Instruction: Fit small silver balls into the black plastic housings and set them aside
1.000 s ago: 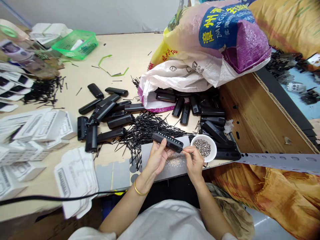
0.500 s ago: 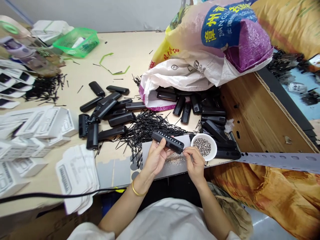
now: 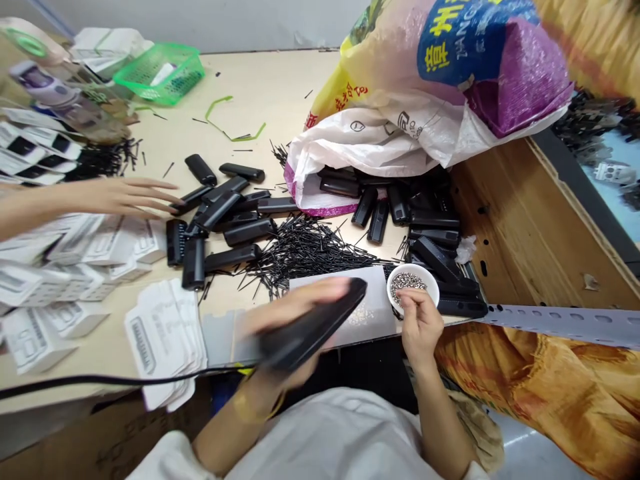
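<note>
My left hand, blurred by motion, is closed round a long black plastic comb piece held just above the table's front edge. My right hand sits at the near rim of a small white bowl of tiny silver parts, with its fingers curled together at the rim; what they pinch is too small to name. A grey sheet lies under both hands. Beyond it lies a heap of thin black pins.
Another person's hand reaches in from the left towards a cluster of black casings. White printed cartons cover the left. A large printed sack spills more black casings at the right. A green basket stands far back. A black cable crosses the front edge.
My left hand has swung the black piece down and to the left, blurring. My right hand has moved right to the bowl. Another person's hand has come in from the left.
</note>
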The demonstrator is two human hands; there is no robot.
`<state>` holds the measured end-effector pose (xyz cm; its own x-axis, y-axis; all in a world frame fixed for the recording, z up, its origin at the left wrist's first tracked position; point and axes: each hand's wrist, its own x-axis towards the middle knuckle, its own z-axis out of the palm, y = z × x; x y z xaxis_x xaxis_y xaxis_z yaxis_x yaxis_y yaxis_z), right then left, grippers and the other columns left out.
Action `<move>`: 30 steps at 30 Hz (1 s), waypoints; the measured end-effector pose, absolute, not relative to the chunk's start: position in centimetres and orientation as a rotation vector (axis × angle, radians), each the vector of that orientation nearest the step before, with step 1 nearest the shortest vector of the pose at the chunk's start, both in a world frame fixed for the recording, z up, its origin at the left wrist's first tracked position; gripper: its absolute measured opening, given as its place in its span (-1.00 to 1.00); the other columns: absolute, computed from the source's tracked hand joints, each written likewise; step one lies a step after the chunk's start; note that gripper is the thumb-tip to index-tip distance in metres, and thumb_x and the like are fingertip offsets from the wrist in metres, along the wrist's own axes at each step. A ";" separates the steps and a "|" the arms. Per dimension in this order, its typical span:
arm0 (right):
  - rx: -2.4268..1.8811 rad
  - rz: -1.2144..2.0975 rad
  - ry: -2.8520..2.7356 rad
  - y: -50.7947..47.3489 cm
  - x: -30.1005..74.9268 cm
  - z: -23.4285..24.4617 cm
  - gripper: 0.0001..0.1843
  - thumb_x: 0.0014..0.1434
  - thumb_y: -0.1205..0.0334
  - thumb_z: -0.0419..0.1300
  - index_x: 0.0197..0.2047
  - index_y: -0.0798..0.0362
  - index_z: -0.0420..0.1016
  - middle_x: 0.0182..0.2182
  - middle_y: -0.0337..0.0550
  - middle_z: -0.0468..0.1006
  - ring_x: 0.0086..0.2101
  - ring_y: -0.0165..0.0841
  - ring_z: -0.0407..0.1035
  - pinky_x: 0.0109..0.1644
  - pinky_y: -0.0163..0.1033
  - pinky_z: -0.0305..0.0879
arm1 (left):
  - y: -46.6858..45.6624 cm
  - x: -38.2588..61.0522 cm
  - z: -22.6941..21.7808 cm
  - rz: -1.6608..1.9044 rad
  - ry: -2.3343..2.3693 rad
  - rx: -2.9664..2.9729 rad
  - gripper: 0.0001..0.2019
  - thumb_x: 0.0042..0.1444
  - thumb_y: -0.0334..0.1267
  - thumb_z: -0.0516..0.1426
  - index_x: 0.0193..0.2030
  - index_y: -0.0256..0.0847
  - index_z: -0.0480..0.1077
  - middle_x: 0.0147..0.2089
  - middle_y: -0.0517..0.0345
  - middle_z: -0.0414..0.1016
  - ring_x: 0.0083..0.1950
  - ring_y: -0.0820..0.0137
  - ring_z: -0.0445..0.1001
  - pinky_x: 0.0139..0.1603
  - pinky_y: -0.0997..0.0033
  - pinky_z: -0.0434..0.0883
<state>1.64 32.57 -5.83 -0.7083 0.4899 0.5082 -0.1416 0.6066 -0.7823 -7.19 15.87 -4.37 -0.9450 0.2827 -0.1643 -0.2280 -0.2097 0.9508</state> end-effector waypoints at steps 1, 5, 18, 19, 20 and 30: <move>-0.318 1.071 -2.084 33.1 1.7 -5.7 -0.86 0.33 0.35 0.04 -0.24 0.14 0.40 -0.29 -0.15 0.46 -0.23 -0.47 0.38 -0.10 -0.38 0.30 | 16.0 -7.3 -5.0 2.200 1.759 0.043 -0.64 -0.24 -0.18 0.39 -0.25 -0.07 0.45 -0.19 0.03 0.53 0.06 0.12 0.46 0.14 0.09 0.40; -0.329 0.920 -2.276 35.0 1.8 -6.2 -0.74 0.36 0.22 0.02 -0.31 0.16 0.41 -0.35 -0.13 0.45 -0.30 -0.44 0.35 -0.16 -0.35 0.26 | 16.7 -8.9 -6.4 2.261 1.673 -0.238 -0.48 -0.16 -0.01 0.36 -0.11 -0.20 0.33 -0.16 0.01 0.51 -0.16 0.27 0.51 -0.20 0.32 0.49; -0.405 0.461 -2.721 38.2 1.3 -11.4 -0.62 0.36 0.18 -0.11 -0.39 0.15 0.38 -0.39 -0.05 0.35 -0.31 -0.29 0.16 -0.19 -0.23 0.04 | 10.3 -22.7 -1.7 2.048 2.345 -0.541 -0.68 0.18 -0.29 0.14 0.03 -0.38 0.24 0.07 -0.17 0.33 0.07 0.20 0.36 0.24 -0.04 0.18; -0.397 0.459 -2.721 38.2 1.2 -11.2 -0.62 0.36 0.19 -0.11 -0.39 0.15 0.39 -0.39 -0.06 0.35 -0.31 -0.29 0.16 -0.19 -0.23 0.03 | 10.0 -24.1 -1.2 1.781 2.733 -0.531 -0.54 0.14 -0.31 0.17 0.13 -0.45 0.19 0.16 -0.26 0.26 0.20 0.12 0.26 0.31 -0.04 0.05; -0.394 0.458 -2.723 38.1 1.2 -11.1 -0.62 0.36 0.20 -0.11 -0.38 0.15 0.39 -0.38 -0.07 0.36 -0.31 -0.30 0.16 -0.18 -0.23 0.03 | 10.3 -24.9 -0.9 1.505 3.029 -0.462 -0.43 0.12 -0.31 0.19 0.21 -0.54 0.13 0.22 -0.36 0.18 0.28 0.05 0.14 0.35 -0.05 -0.06; -0.399 0.818 -2.517 37.9 1.4 -9.2 -0.71 0.33 0.21 -0.02 -0.34 0.16 0.39 -0.38 -0.14 0.42 -0.34 -0.42 0.26 -0.21 -0.32 0.16 | 31.7 -18.4 -5.3 0.463 2.776 0.605 -0.52 0.15 -0.15 0.17 0.10 -0.48 0.27 0.09 -0.40 0.26 0.07 -0.01 0.39 -0.04 0.18 0.36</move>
